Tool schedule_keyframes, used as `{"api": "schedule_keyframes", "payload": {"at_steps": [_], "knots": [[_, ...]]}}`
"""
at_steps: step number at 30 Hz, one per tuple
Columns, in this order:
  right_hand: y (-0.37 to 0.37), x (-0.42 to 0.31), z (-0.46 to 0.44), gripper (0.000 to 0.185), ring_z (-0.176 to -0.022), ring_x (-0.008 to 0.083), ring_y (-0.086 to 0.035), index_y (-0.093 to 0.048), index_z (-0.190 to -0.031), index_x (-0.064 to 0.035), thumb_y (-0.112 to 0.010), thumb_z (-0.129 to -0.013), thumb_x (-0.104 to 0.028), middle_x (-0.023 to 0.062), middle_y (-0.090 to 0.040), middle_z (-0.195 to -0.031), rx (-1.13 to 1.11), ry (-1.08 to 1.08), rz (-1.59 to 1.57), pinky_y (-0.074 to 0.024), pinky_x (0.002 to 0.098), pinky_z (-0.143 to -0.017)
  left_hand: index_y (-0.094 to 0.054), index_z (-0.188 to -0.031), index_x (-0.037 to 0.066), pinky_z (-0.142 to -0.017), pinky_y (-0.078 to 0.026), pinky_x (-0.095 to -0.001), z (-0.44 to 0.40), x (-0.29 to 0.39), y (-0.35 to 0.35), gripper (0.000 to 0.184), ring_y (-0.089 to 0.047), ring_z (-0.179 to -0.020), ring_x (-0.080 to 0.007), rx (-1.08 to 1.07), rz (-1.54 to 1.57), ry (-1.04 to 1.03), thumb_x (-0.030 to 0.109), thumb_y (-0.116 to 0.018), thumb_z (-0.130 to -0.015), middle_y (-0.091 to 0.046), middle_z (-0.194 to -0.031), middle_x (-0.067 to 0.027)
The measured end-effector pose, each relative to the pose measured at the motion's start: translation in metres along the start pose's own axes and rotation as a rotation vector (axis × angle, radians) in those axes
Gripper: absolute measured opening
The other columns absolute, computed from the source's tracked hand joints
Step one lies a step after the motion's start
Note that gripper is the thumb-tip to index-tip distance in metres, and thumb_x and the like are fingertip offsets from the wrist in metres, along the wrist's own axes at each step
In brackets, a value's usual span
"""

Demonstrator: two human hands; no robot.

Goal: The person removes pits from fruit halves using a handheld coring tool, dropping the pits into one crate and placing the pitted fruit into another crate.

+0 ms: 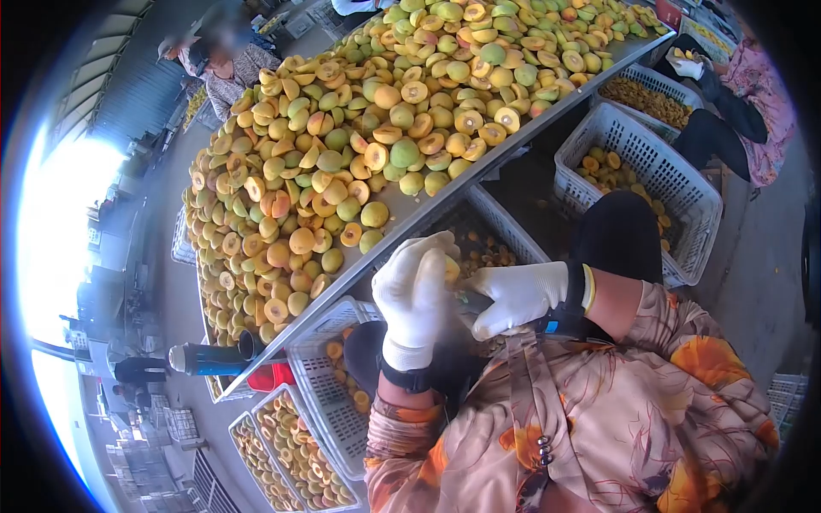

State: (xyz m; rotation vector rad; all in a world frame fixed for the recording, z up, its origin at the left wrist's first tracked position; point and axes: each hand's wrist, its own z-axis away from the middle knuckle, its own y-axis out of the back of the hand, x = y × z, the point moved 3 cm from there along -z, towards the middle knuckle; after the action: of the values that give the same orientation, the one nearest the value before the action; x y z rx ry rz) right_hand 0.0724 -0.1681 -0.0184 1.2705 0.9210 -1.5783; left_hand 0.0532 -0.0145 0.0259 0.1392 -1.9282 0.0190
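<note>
Fruit piece sitting in left hand, off the worktop

We are finding the gloved left hand grasping the fruit piece just outside the worktop's near edge. The gloved right hand is facing it with bent fingers; we are not managing to tell what it is gripping. Both hands are obstructing our view of a first crate beneath, which is containing fruit. A heap of fruit, much of it halved, is covering most of the worktop. A blue cylinder is occupying the near left corner, and a red object is showing below that edge. The left knee is partly hiding a second crate; two trays of halves are lying beside it. A third crate is standing beyond the right knee. One person is appearing across the worktop; another person is sitting past the third crate.
</note>
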Motion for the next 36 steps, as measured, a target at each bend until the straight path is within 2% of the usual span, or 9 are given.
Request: {"api": "schedule_keyframes", "payload": {"at_steps": [6,14,18,22,27,29,30,32,36], "knots": [[-0.007,-0.008,-0.003,0.012,-0.045,0.0079,-0.045,-0.058,-0.085,-0.0035,-0.065,-0.084,-0.014,-0.0020,-0.049,-0.057,-0.111,-0.097,-0.360,-0.0326,0.0266,-0.041,-0.070,-0.104,-0.006,-0.064,-0.055,-0.0302,0.008,-0.006,-0.001,0.046,-0.067,-0.071,-0.0200,0.132,0.360,0.224,0.039,-0.059,-0.102,-0.072,-0.087,-0.0174],[-0.003,0.004,-0.025,0.011,-0.041,0.0072,-0.038,-0.060,-0.087,-0.0047,-0.065,-0.084,-0.014,-0.0034,-0.045,-0.054,-0.119,0.003,-0.191,-0.0284,0.0257,-0.038,-0.070,-0.103,-0.006,-0.063,-0.054,-0.0277,-0.005,-0.014,0.025,0.036,-0.067,-0.068,-0.0176,-0.064,-0.146,-0.032,0.028,-0.060,-0.102,-0.073,-0.087,-0.0156],[-0.012,0.001,-0.024,0.012,-0.036,0.0085,-0.037,-0.055,-0.085,-0.0008,-0.064,-0.082,-0.009,0.0008,-0.044,-0.053,-0.339,-0.151,-0.749,-0.0250,0.0257,-0.033,-0.068,-0.104,-0.006,-0.068,-0.055,-0.0306,0.005,-0.012,0.011,0.031,-0.067,-0.069,-0.0197,0.115,0.560,0.309,0.024,-0.061,-0.098,-0.072,-0.084,-0.0133],[-0.013,-0.004,-0.027,0.014,-0.035,0.0094,-0.037,-0.054,-0.083,0.0017,-0.065,-0.080,-0.007,0.0027,-0.044,-0.053,-0.434,-0.111,-0.762,-0.0245,0.0260,-0.032,-0.061,-0.116,-0.005,-0.075,-0.057,-0.0314,0.008,-0.012,0.017,0.049,-0.068,-0.078,-0.0208,0.218,0.512,0.311,0.038,-0.072,-0.095,-0.071,-0.094,-0.0149],[0.019,0.002,-0.033,0.026,-0.063,0.0089,-0.058,-0.066,-0.095,-0.0003,-0.076,-0.081,-0.020,0.0023,-0.064,-0.075,-0.204,-0.105,-0.124,-0.0465,0.0250,-0.057,-0.066,-0.111,-0.004,-0.080,-0.055,-0.0340,0.030,-0.014,0.141,0.027,-0.068,-0.083,-0.0228,0.393,-0.111,0.293,0.021,-0.060,-0.101,-0.072,-0.095,-0.0126],[0.034,0.061,-0.042,0.032,-0.084,0.0340,-0.072,-0.067,-0.106,0.0022,-0.063,-0.083,-0.020,0.0196,-0.072,-0.089,0.023,-0.249,0.773,-0.0544,0.0445,-0.076,-0.071,-0.107,-0.003,-0.085,-0.054,-0.0360,0.053,-0.019,0.192,0.031,-0.068,-0.090,-0.0278,0.359,-0.392,0.496,0.025,-0.068,-0.095,-0.072,-0.099,-0.0147],[0.043,0.089,-0.035,0.035,-0.094,0.0427,-0.070,-0.067,-0.109,0.0023,-0.060,-0.082,-0.019,0.0262,-0.071,-0.096,0.050,-0.420,0.917,-0.0527,0.0512,-0.084,-0.071,-0.111,-0.002,-0.091,-0.051,-0.0354,0.057,-0.016,0.207,0.032,-0.068,-0.096,-0.0286,0.193,-1.175,0.437,0.023,-0.070,-0.093,-0.072,-0.101,-0.0163],[0.047,0.114,-0.038,0.032,-0.092,0.0408,-0.070,-0.065,-0.107,0.0008,-0.062,-0.083,-0.021,0.0250,-0.072,-0.094,0.132,-0.411,0.783,-0.0530,0.0513,-0.082,-0.072,-0.112,0.000,-0.089,-0.052,-0.0393,0.055,-0.023,0.221,0.028,-0.066,-0.101,-0.0331,0.225,-1.500,0.259,0.017,-0.070,-0.090,-0.071,-0.104,-0.0176],[0.035,0.086,-0.045,0.026,-0.079,0.0451,-0.068,-0.053,-0.102,-0.0052,-0.062,-0.089,-0.026,0.0220,-0.068,-0.081,0.390,-0.113,0.665,-0.0512,0.0545,-0.070,-0.071,-0.112,0.000,-0.088,-0.051,-0.0395,-0.017,-0.073,0.204,0.031,-0.065,-0.099,-0.0350,0.205,-0.955,0.279,0.016,-0.073,-0.086,-0.070,-0.109,-0.0176]]}}
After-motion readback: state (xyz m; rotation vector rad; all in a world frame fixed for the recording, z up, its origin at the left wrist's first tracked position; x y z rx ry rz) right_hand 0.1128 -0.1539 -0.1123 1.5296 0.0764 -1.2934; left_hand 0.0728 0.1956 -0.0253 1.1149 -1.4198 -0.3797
